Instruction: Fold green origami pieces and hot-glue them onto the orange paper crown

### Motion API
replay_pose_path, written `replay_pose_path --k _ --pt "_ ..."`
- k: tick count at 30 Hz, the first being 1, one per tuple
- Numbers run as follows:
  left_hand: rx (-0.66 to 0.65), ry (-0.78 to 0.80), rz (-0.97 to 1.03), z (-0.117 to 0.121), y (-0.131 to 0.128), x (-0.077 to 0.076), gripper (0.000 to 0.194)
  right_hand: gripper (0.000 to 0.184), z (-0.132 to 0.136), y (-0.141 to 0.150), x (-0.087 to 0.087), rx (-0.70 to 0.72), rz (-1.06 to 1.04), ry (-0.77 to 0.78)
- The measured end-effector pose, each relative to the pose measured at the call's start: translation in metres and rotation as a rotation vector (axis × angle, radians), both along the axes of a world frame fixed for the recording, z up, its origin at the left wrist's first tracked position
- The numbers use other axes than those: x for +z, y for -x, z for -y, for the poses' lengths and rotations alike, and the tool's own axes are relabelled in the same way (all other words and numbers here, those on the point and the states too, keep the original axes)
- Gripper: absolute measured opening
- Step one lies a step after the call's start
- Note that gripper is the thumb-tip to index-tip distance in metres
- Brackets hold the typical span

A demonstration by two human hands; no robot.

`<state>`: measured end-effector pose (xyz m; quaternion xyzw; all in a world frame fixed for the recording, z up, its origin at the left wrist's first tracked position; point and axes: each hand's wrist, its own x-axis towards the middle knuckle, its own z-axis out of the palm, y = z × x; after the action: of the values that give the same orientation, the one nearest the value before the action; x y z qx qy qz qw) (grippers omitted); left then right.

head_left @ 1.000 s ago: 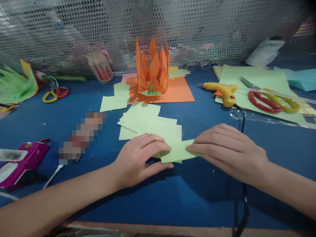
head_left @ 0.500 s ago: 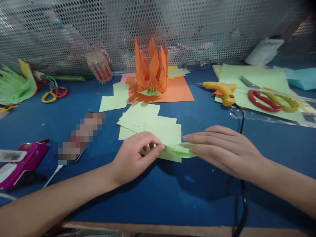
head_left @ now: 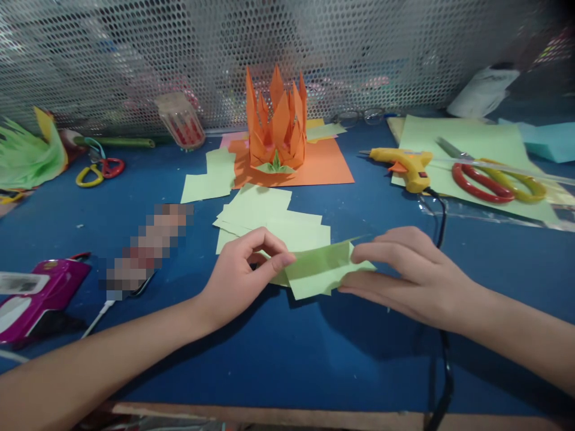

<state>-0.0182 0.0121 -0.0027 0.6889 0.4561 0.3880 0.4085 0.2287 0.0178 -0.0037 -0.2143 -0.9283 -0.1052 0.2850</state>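
Blue table [head_left: 269, 365] — green sheets [head_left: 258, 206], scissors [head_left: 106, 169]

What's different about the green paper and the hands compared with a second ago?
The green paper, earlier folded into a flat strip, now gapes open along its crease. The left hand has brought its thumb up to pinch the paper's left end; the right hand has parted its fingers around the right end. The glue gun and orange paper model stayed put.
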Motion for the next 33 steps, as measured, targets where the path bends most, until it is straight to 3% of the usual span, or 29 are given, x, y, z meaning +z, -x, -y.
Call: replay_pose_path --k 5,9,12,15,18,21,24,33 --pt "0.021 0.087 0.011 0.000 0.000 -0.001 0.016 0.006 -0.001 0.003 -0.003 0.114 0.038 0.182" --pt "-0.006 0.027 -0.111 0.002 -0.002 -0.004 0.010 0.008 0.001 0.008 -0.006 0.115 -0.036 0.364" --pt "-0.015 -0.183 -0.151 0.004 0.000 -0.009 0.022 0.005 0.002 0.010 -0.010 0.026 -0.134 0.487" --pt "-0.006 -0.560 -0.227 0.006 0.002 -0.011 0.027 0.004 0.003 0.012 -0.013 -0.067 -0.182 0.579" --pt "-0.197 -0.812 -0.374 0.011 0.002 -0.010 0.021 0.006 0.002 0.014 -0.013 -0.107 -0.161 0.581" --pt "-0.356 -0.844 -0.544 0.018 -0.002 -0.010 0.020 0.008 0.001 0.014 -0.013 -0.115 -0.140 0.523" --pt "-0.367 -0.825 -0.672 0.023 -0.007 -0.010 0.026 0.007 0.002 0.014 -0.015 -0.127 -0.131 0.487" --pt "-0.366 -0.915 -0.770 0.026 -0.012 -0.011 0.031 0.010 0.002 0.013 -0.018 -0.141 -0.083 0.466"
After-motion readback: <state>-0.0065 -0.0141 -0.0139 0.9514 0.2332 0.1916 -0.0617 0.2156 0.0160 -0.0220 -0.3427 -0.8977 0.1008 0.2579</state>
